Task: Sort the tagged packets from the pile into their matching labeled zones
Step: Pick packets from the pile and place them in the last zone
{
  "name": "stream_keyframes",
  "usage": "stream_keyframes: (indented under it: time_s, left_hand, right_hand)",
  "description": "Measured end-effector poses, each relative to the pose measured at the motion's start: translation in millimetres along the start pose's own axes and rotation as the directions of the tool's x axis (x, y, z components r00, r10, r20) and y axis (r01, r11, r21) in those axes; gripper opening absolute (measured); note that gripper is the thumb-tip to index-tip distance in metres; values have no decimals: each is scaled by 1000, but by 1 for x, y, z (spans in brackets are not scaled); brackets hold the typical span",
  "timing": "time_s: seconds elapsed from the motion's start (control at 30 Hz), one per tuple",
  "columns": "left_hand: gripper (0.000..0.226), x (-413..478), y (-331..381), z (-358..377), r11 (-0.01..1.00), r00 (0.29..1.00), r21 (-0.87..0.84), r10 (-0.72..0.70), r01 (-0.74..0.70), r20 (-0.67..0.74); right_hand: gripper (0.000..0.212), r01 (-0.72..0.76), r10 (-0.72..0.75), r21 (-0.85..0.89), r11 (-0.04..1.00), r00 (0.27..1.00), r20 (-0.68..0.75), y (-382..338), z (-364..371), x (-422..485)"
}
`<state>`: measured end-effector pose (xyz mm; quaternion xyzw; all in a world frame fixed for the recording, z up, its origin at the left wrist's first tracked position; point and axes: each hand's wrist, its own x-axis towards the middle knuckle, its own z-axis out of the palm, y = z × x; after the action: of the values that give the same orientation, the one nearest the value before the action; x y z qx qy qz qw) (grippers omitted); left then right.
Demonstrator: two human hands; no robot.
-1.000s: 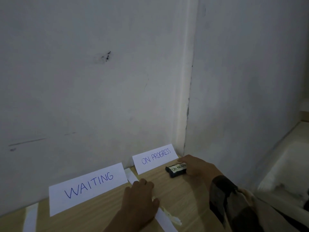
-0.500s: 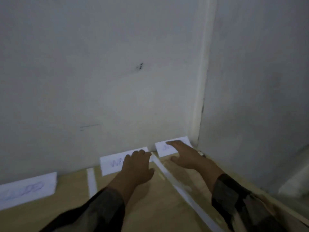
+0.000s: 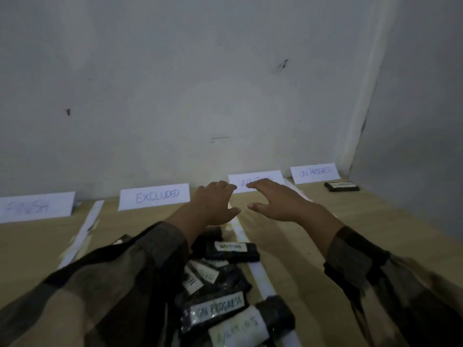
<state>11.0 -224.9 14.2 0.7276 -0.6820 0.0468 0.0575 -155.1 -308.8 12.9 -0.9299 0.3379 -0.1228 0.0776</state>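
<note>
A pile of black packets (image 3: 225, 284) with white tags lies on the wooden table near me; tags reading WAITING (image 3: 231, 246) and ON PROGRESS (image 3: 219, 306) show. One black packet (image 3: 342, 186) lies alone below the ON PROGRESS label (image 3: 314, 172) at the far right. Four paper labels lean on the wall: FINISH (image 3: 35, 206), EXCLUDED (image 3: 155, 196), WAITING (image 3: 253, 180), partly hidden by my fingers, and ON PROGRESS. My left hand (image 3: 213, 204) and my right hand (image 3: 280, 201) hover side by side above the table, fingers spread, holding nothing.
White tape strips (image 3: 260, 274) divide the tabletop (image 3: 375, 234) into zones. A grey wall rises behind the labels and meets a second wall in the right corner. My patterned sleeves (image 3: 112, 284) cover part of the pile.
My right hand let go of the packet in the ON PROGRESS zone and drew back left. The view swung left and down, bringing the pile and the other labels into sight.
</note>
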Motion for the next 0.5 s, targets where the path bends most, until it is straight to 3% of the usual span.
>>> stream_keyframes:
  time_s: [0.27, 0.5]
  left_hand:
    - [65, -69, -28, -12, 995, 988, -77, 75, -65, 138]
    - [50, -117, -35, -12, 978, 965, -137, 180, -155, 190]
  right_hand:
    - [57, 69, -72, 29, 997, 991, 113, -49, 17, -34]
    - [52, 93, -120, 125, 988, 966, 230, -61, 34, -69]
